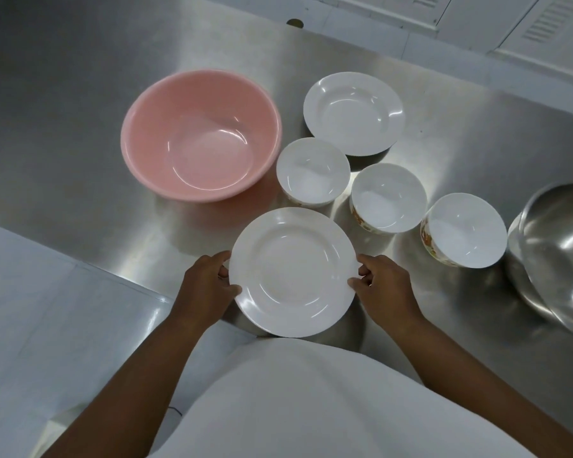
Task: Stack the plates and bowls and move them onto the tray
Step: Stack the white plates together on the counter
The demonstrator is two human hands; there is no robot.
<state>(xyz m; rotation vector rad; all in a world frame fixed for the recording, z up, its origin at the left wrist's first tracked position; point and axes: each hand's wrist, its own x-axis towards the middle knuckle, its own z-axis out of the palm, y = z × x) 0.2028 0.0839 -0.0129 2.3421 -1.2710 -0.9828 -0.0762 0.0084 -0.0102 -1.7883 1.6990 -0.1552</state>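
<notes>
A white plate (293,271) is near the front edge of the steel counter, held by its rim on both sides: my left hand (205,287) grips its left edge and my right hand (386,287) its right edge. A second white plate (354,113) lies farther back. Three small white bowls with patterned sides stand in a diagonal row between them: one (312,171) at the left, one (388,197) in the middle, one (465,230) at the right. No tray is in view.
A large pink plastic basin (201,135) stands at the left of the steel counter (63,127). Metal bowls (558,249) sit at the right edge of view. The counter's front edge runs diagonally at the lower left, with pale floor (30,309) below.
</notes>
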